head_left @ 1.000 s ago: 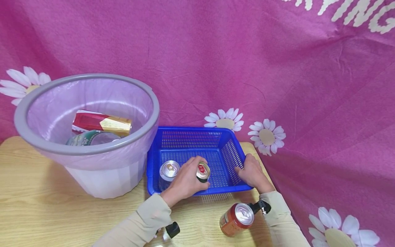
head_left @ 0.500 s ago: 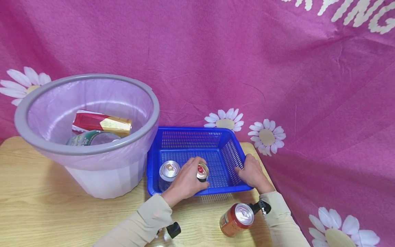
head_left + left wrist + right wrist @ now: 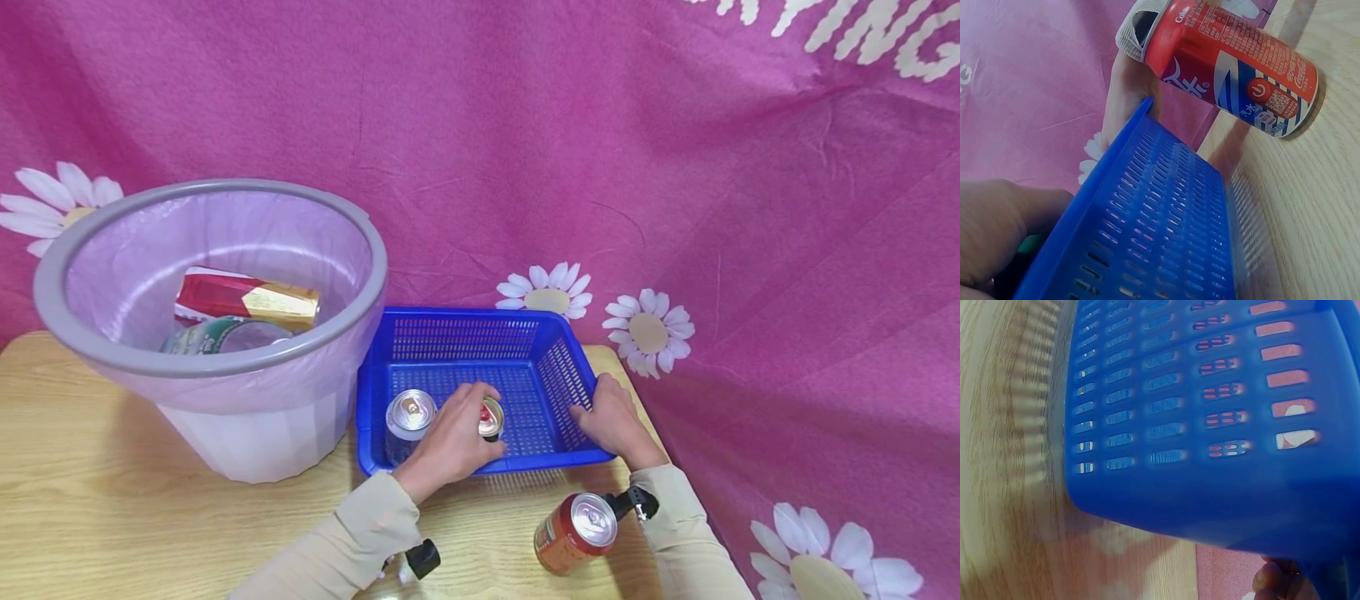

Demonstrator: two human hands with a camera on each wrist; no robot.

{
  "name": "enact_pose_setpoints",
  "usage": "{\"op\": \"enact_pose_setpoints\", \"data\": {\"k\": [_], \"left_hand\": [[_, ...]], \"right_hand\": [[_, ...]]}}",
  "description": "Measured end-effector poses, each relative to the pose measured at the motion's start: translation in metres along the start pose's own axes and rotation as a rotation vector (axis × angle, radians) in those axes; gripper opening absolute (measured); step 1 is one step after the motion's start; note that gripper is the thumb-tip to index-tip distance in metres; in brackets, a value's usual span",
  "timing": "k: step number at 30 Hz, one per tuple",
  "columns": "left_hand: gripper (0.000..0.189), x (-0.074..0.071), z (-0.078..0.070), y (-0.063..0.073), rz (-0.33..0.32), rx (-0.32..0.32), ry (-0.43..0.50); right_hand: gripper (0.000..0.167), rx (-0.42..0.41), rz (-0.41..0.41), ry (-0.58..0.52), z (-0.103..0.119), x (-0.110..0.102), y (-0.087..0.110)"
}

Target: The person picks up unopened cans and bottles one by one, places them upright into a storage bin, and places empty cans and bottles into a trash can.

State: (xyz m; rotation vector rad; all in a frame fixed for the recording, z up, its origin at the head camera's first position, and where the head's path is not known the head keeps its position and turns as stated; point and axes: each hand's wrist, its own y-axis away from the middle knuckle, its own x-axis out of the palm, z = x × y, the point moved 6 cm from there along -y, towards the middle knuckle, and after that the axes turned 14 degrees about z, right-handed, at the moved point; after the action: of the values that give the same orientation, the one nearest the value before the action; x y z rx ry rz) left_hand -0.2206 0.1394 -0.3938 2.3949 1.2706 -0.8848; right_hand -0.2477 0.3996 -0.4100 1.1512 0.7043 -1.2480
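Observation:
My left hand (image 3: 455,433) grips a can with a red pull tab (image 3: 491,417) inside the blue plastic basket (image 3: 480,313); the can's side is mostly hidden by the fingers. Just left of that hand, a silver-topped can (image 3: 411,414) stands upright in the basket's near left corner. With its thumb inside the rim and fingers outside, my right hand (image 3: 617,422) holds the basket's right wall. A red Coca-Cola can (image 3: 572,537) is on the wooden table in front of the basket, beside my right wrist; the left wrist view shows its printed side.
Left of the basket stands a large bin (image 3: 240,433) with a grey rim and a purple liner. In it lie a red and gold can (image 3: 247,297) and a clear bottle with a green label (image 3: 225,335). A pink flowered cloth (image 3: 480,150) hangs behind the table.
My left hand and the can with the red tab have shifted very slightly to the left within the basket. The right hand and the basket stay where they were.

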Motion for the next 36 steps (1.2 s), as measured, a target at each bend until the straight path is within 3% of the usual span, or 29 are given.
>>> {"op": "enact_pose_setpoints", "data": {"k": [18,36], "left_hand": [[0.057,0.003,-0.0001,0.0004,0.011,-0.022,-0.033],[0.05,-0.0026,-0.002,-0.0003,-0.076,0.009,-0.014]], "right_hand": [[0.05,-0.015,-0.019,0.004,0.0007,-0.001,0.0001],[0.055,0.01,0.015,0.0,-0.0007,0.0011,-0.0014]]}}
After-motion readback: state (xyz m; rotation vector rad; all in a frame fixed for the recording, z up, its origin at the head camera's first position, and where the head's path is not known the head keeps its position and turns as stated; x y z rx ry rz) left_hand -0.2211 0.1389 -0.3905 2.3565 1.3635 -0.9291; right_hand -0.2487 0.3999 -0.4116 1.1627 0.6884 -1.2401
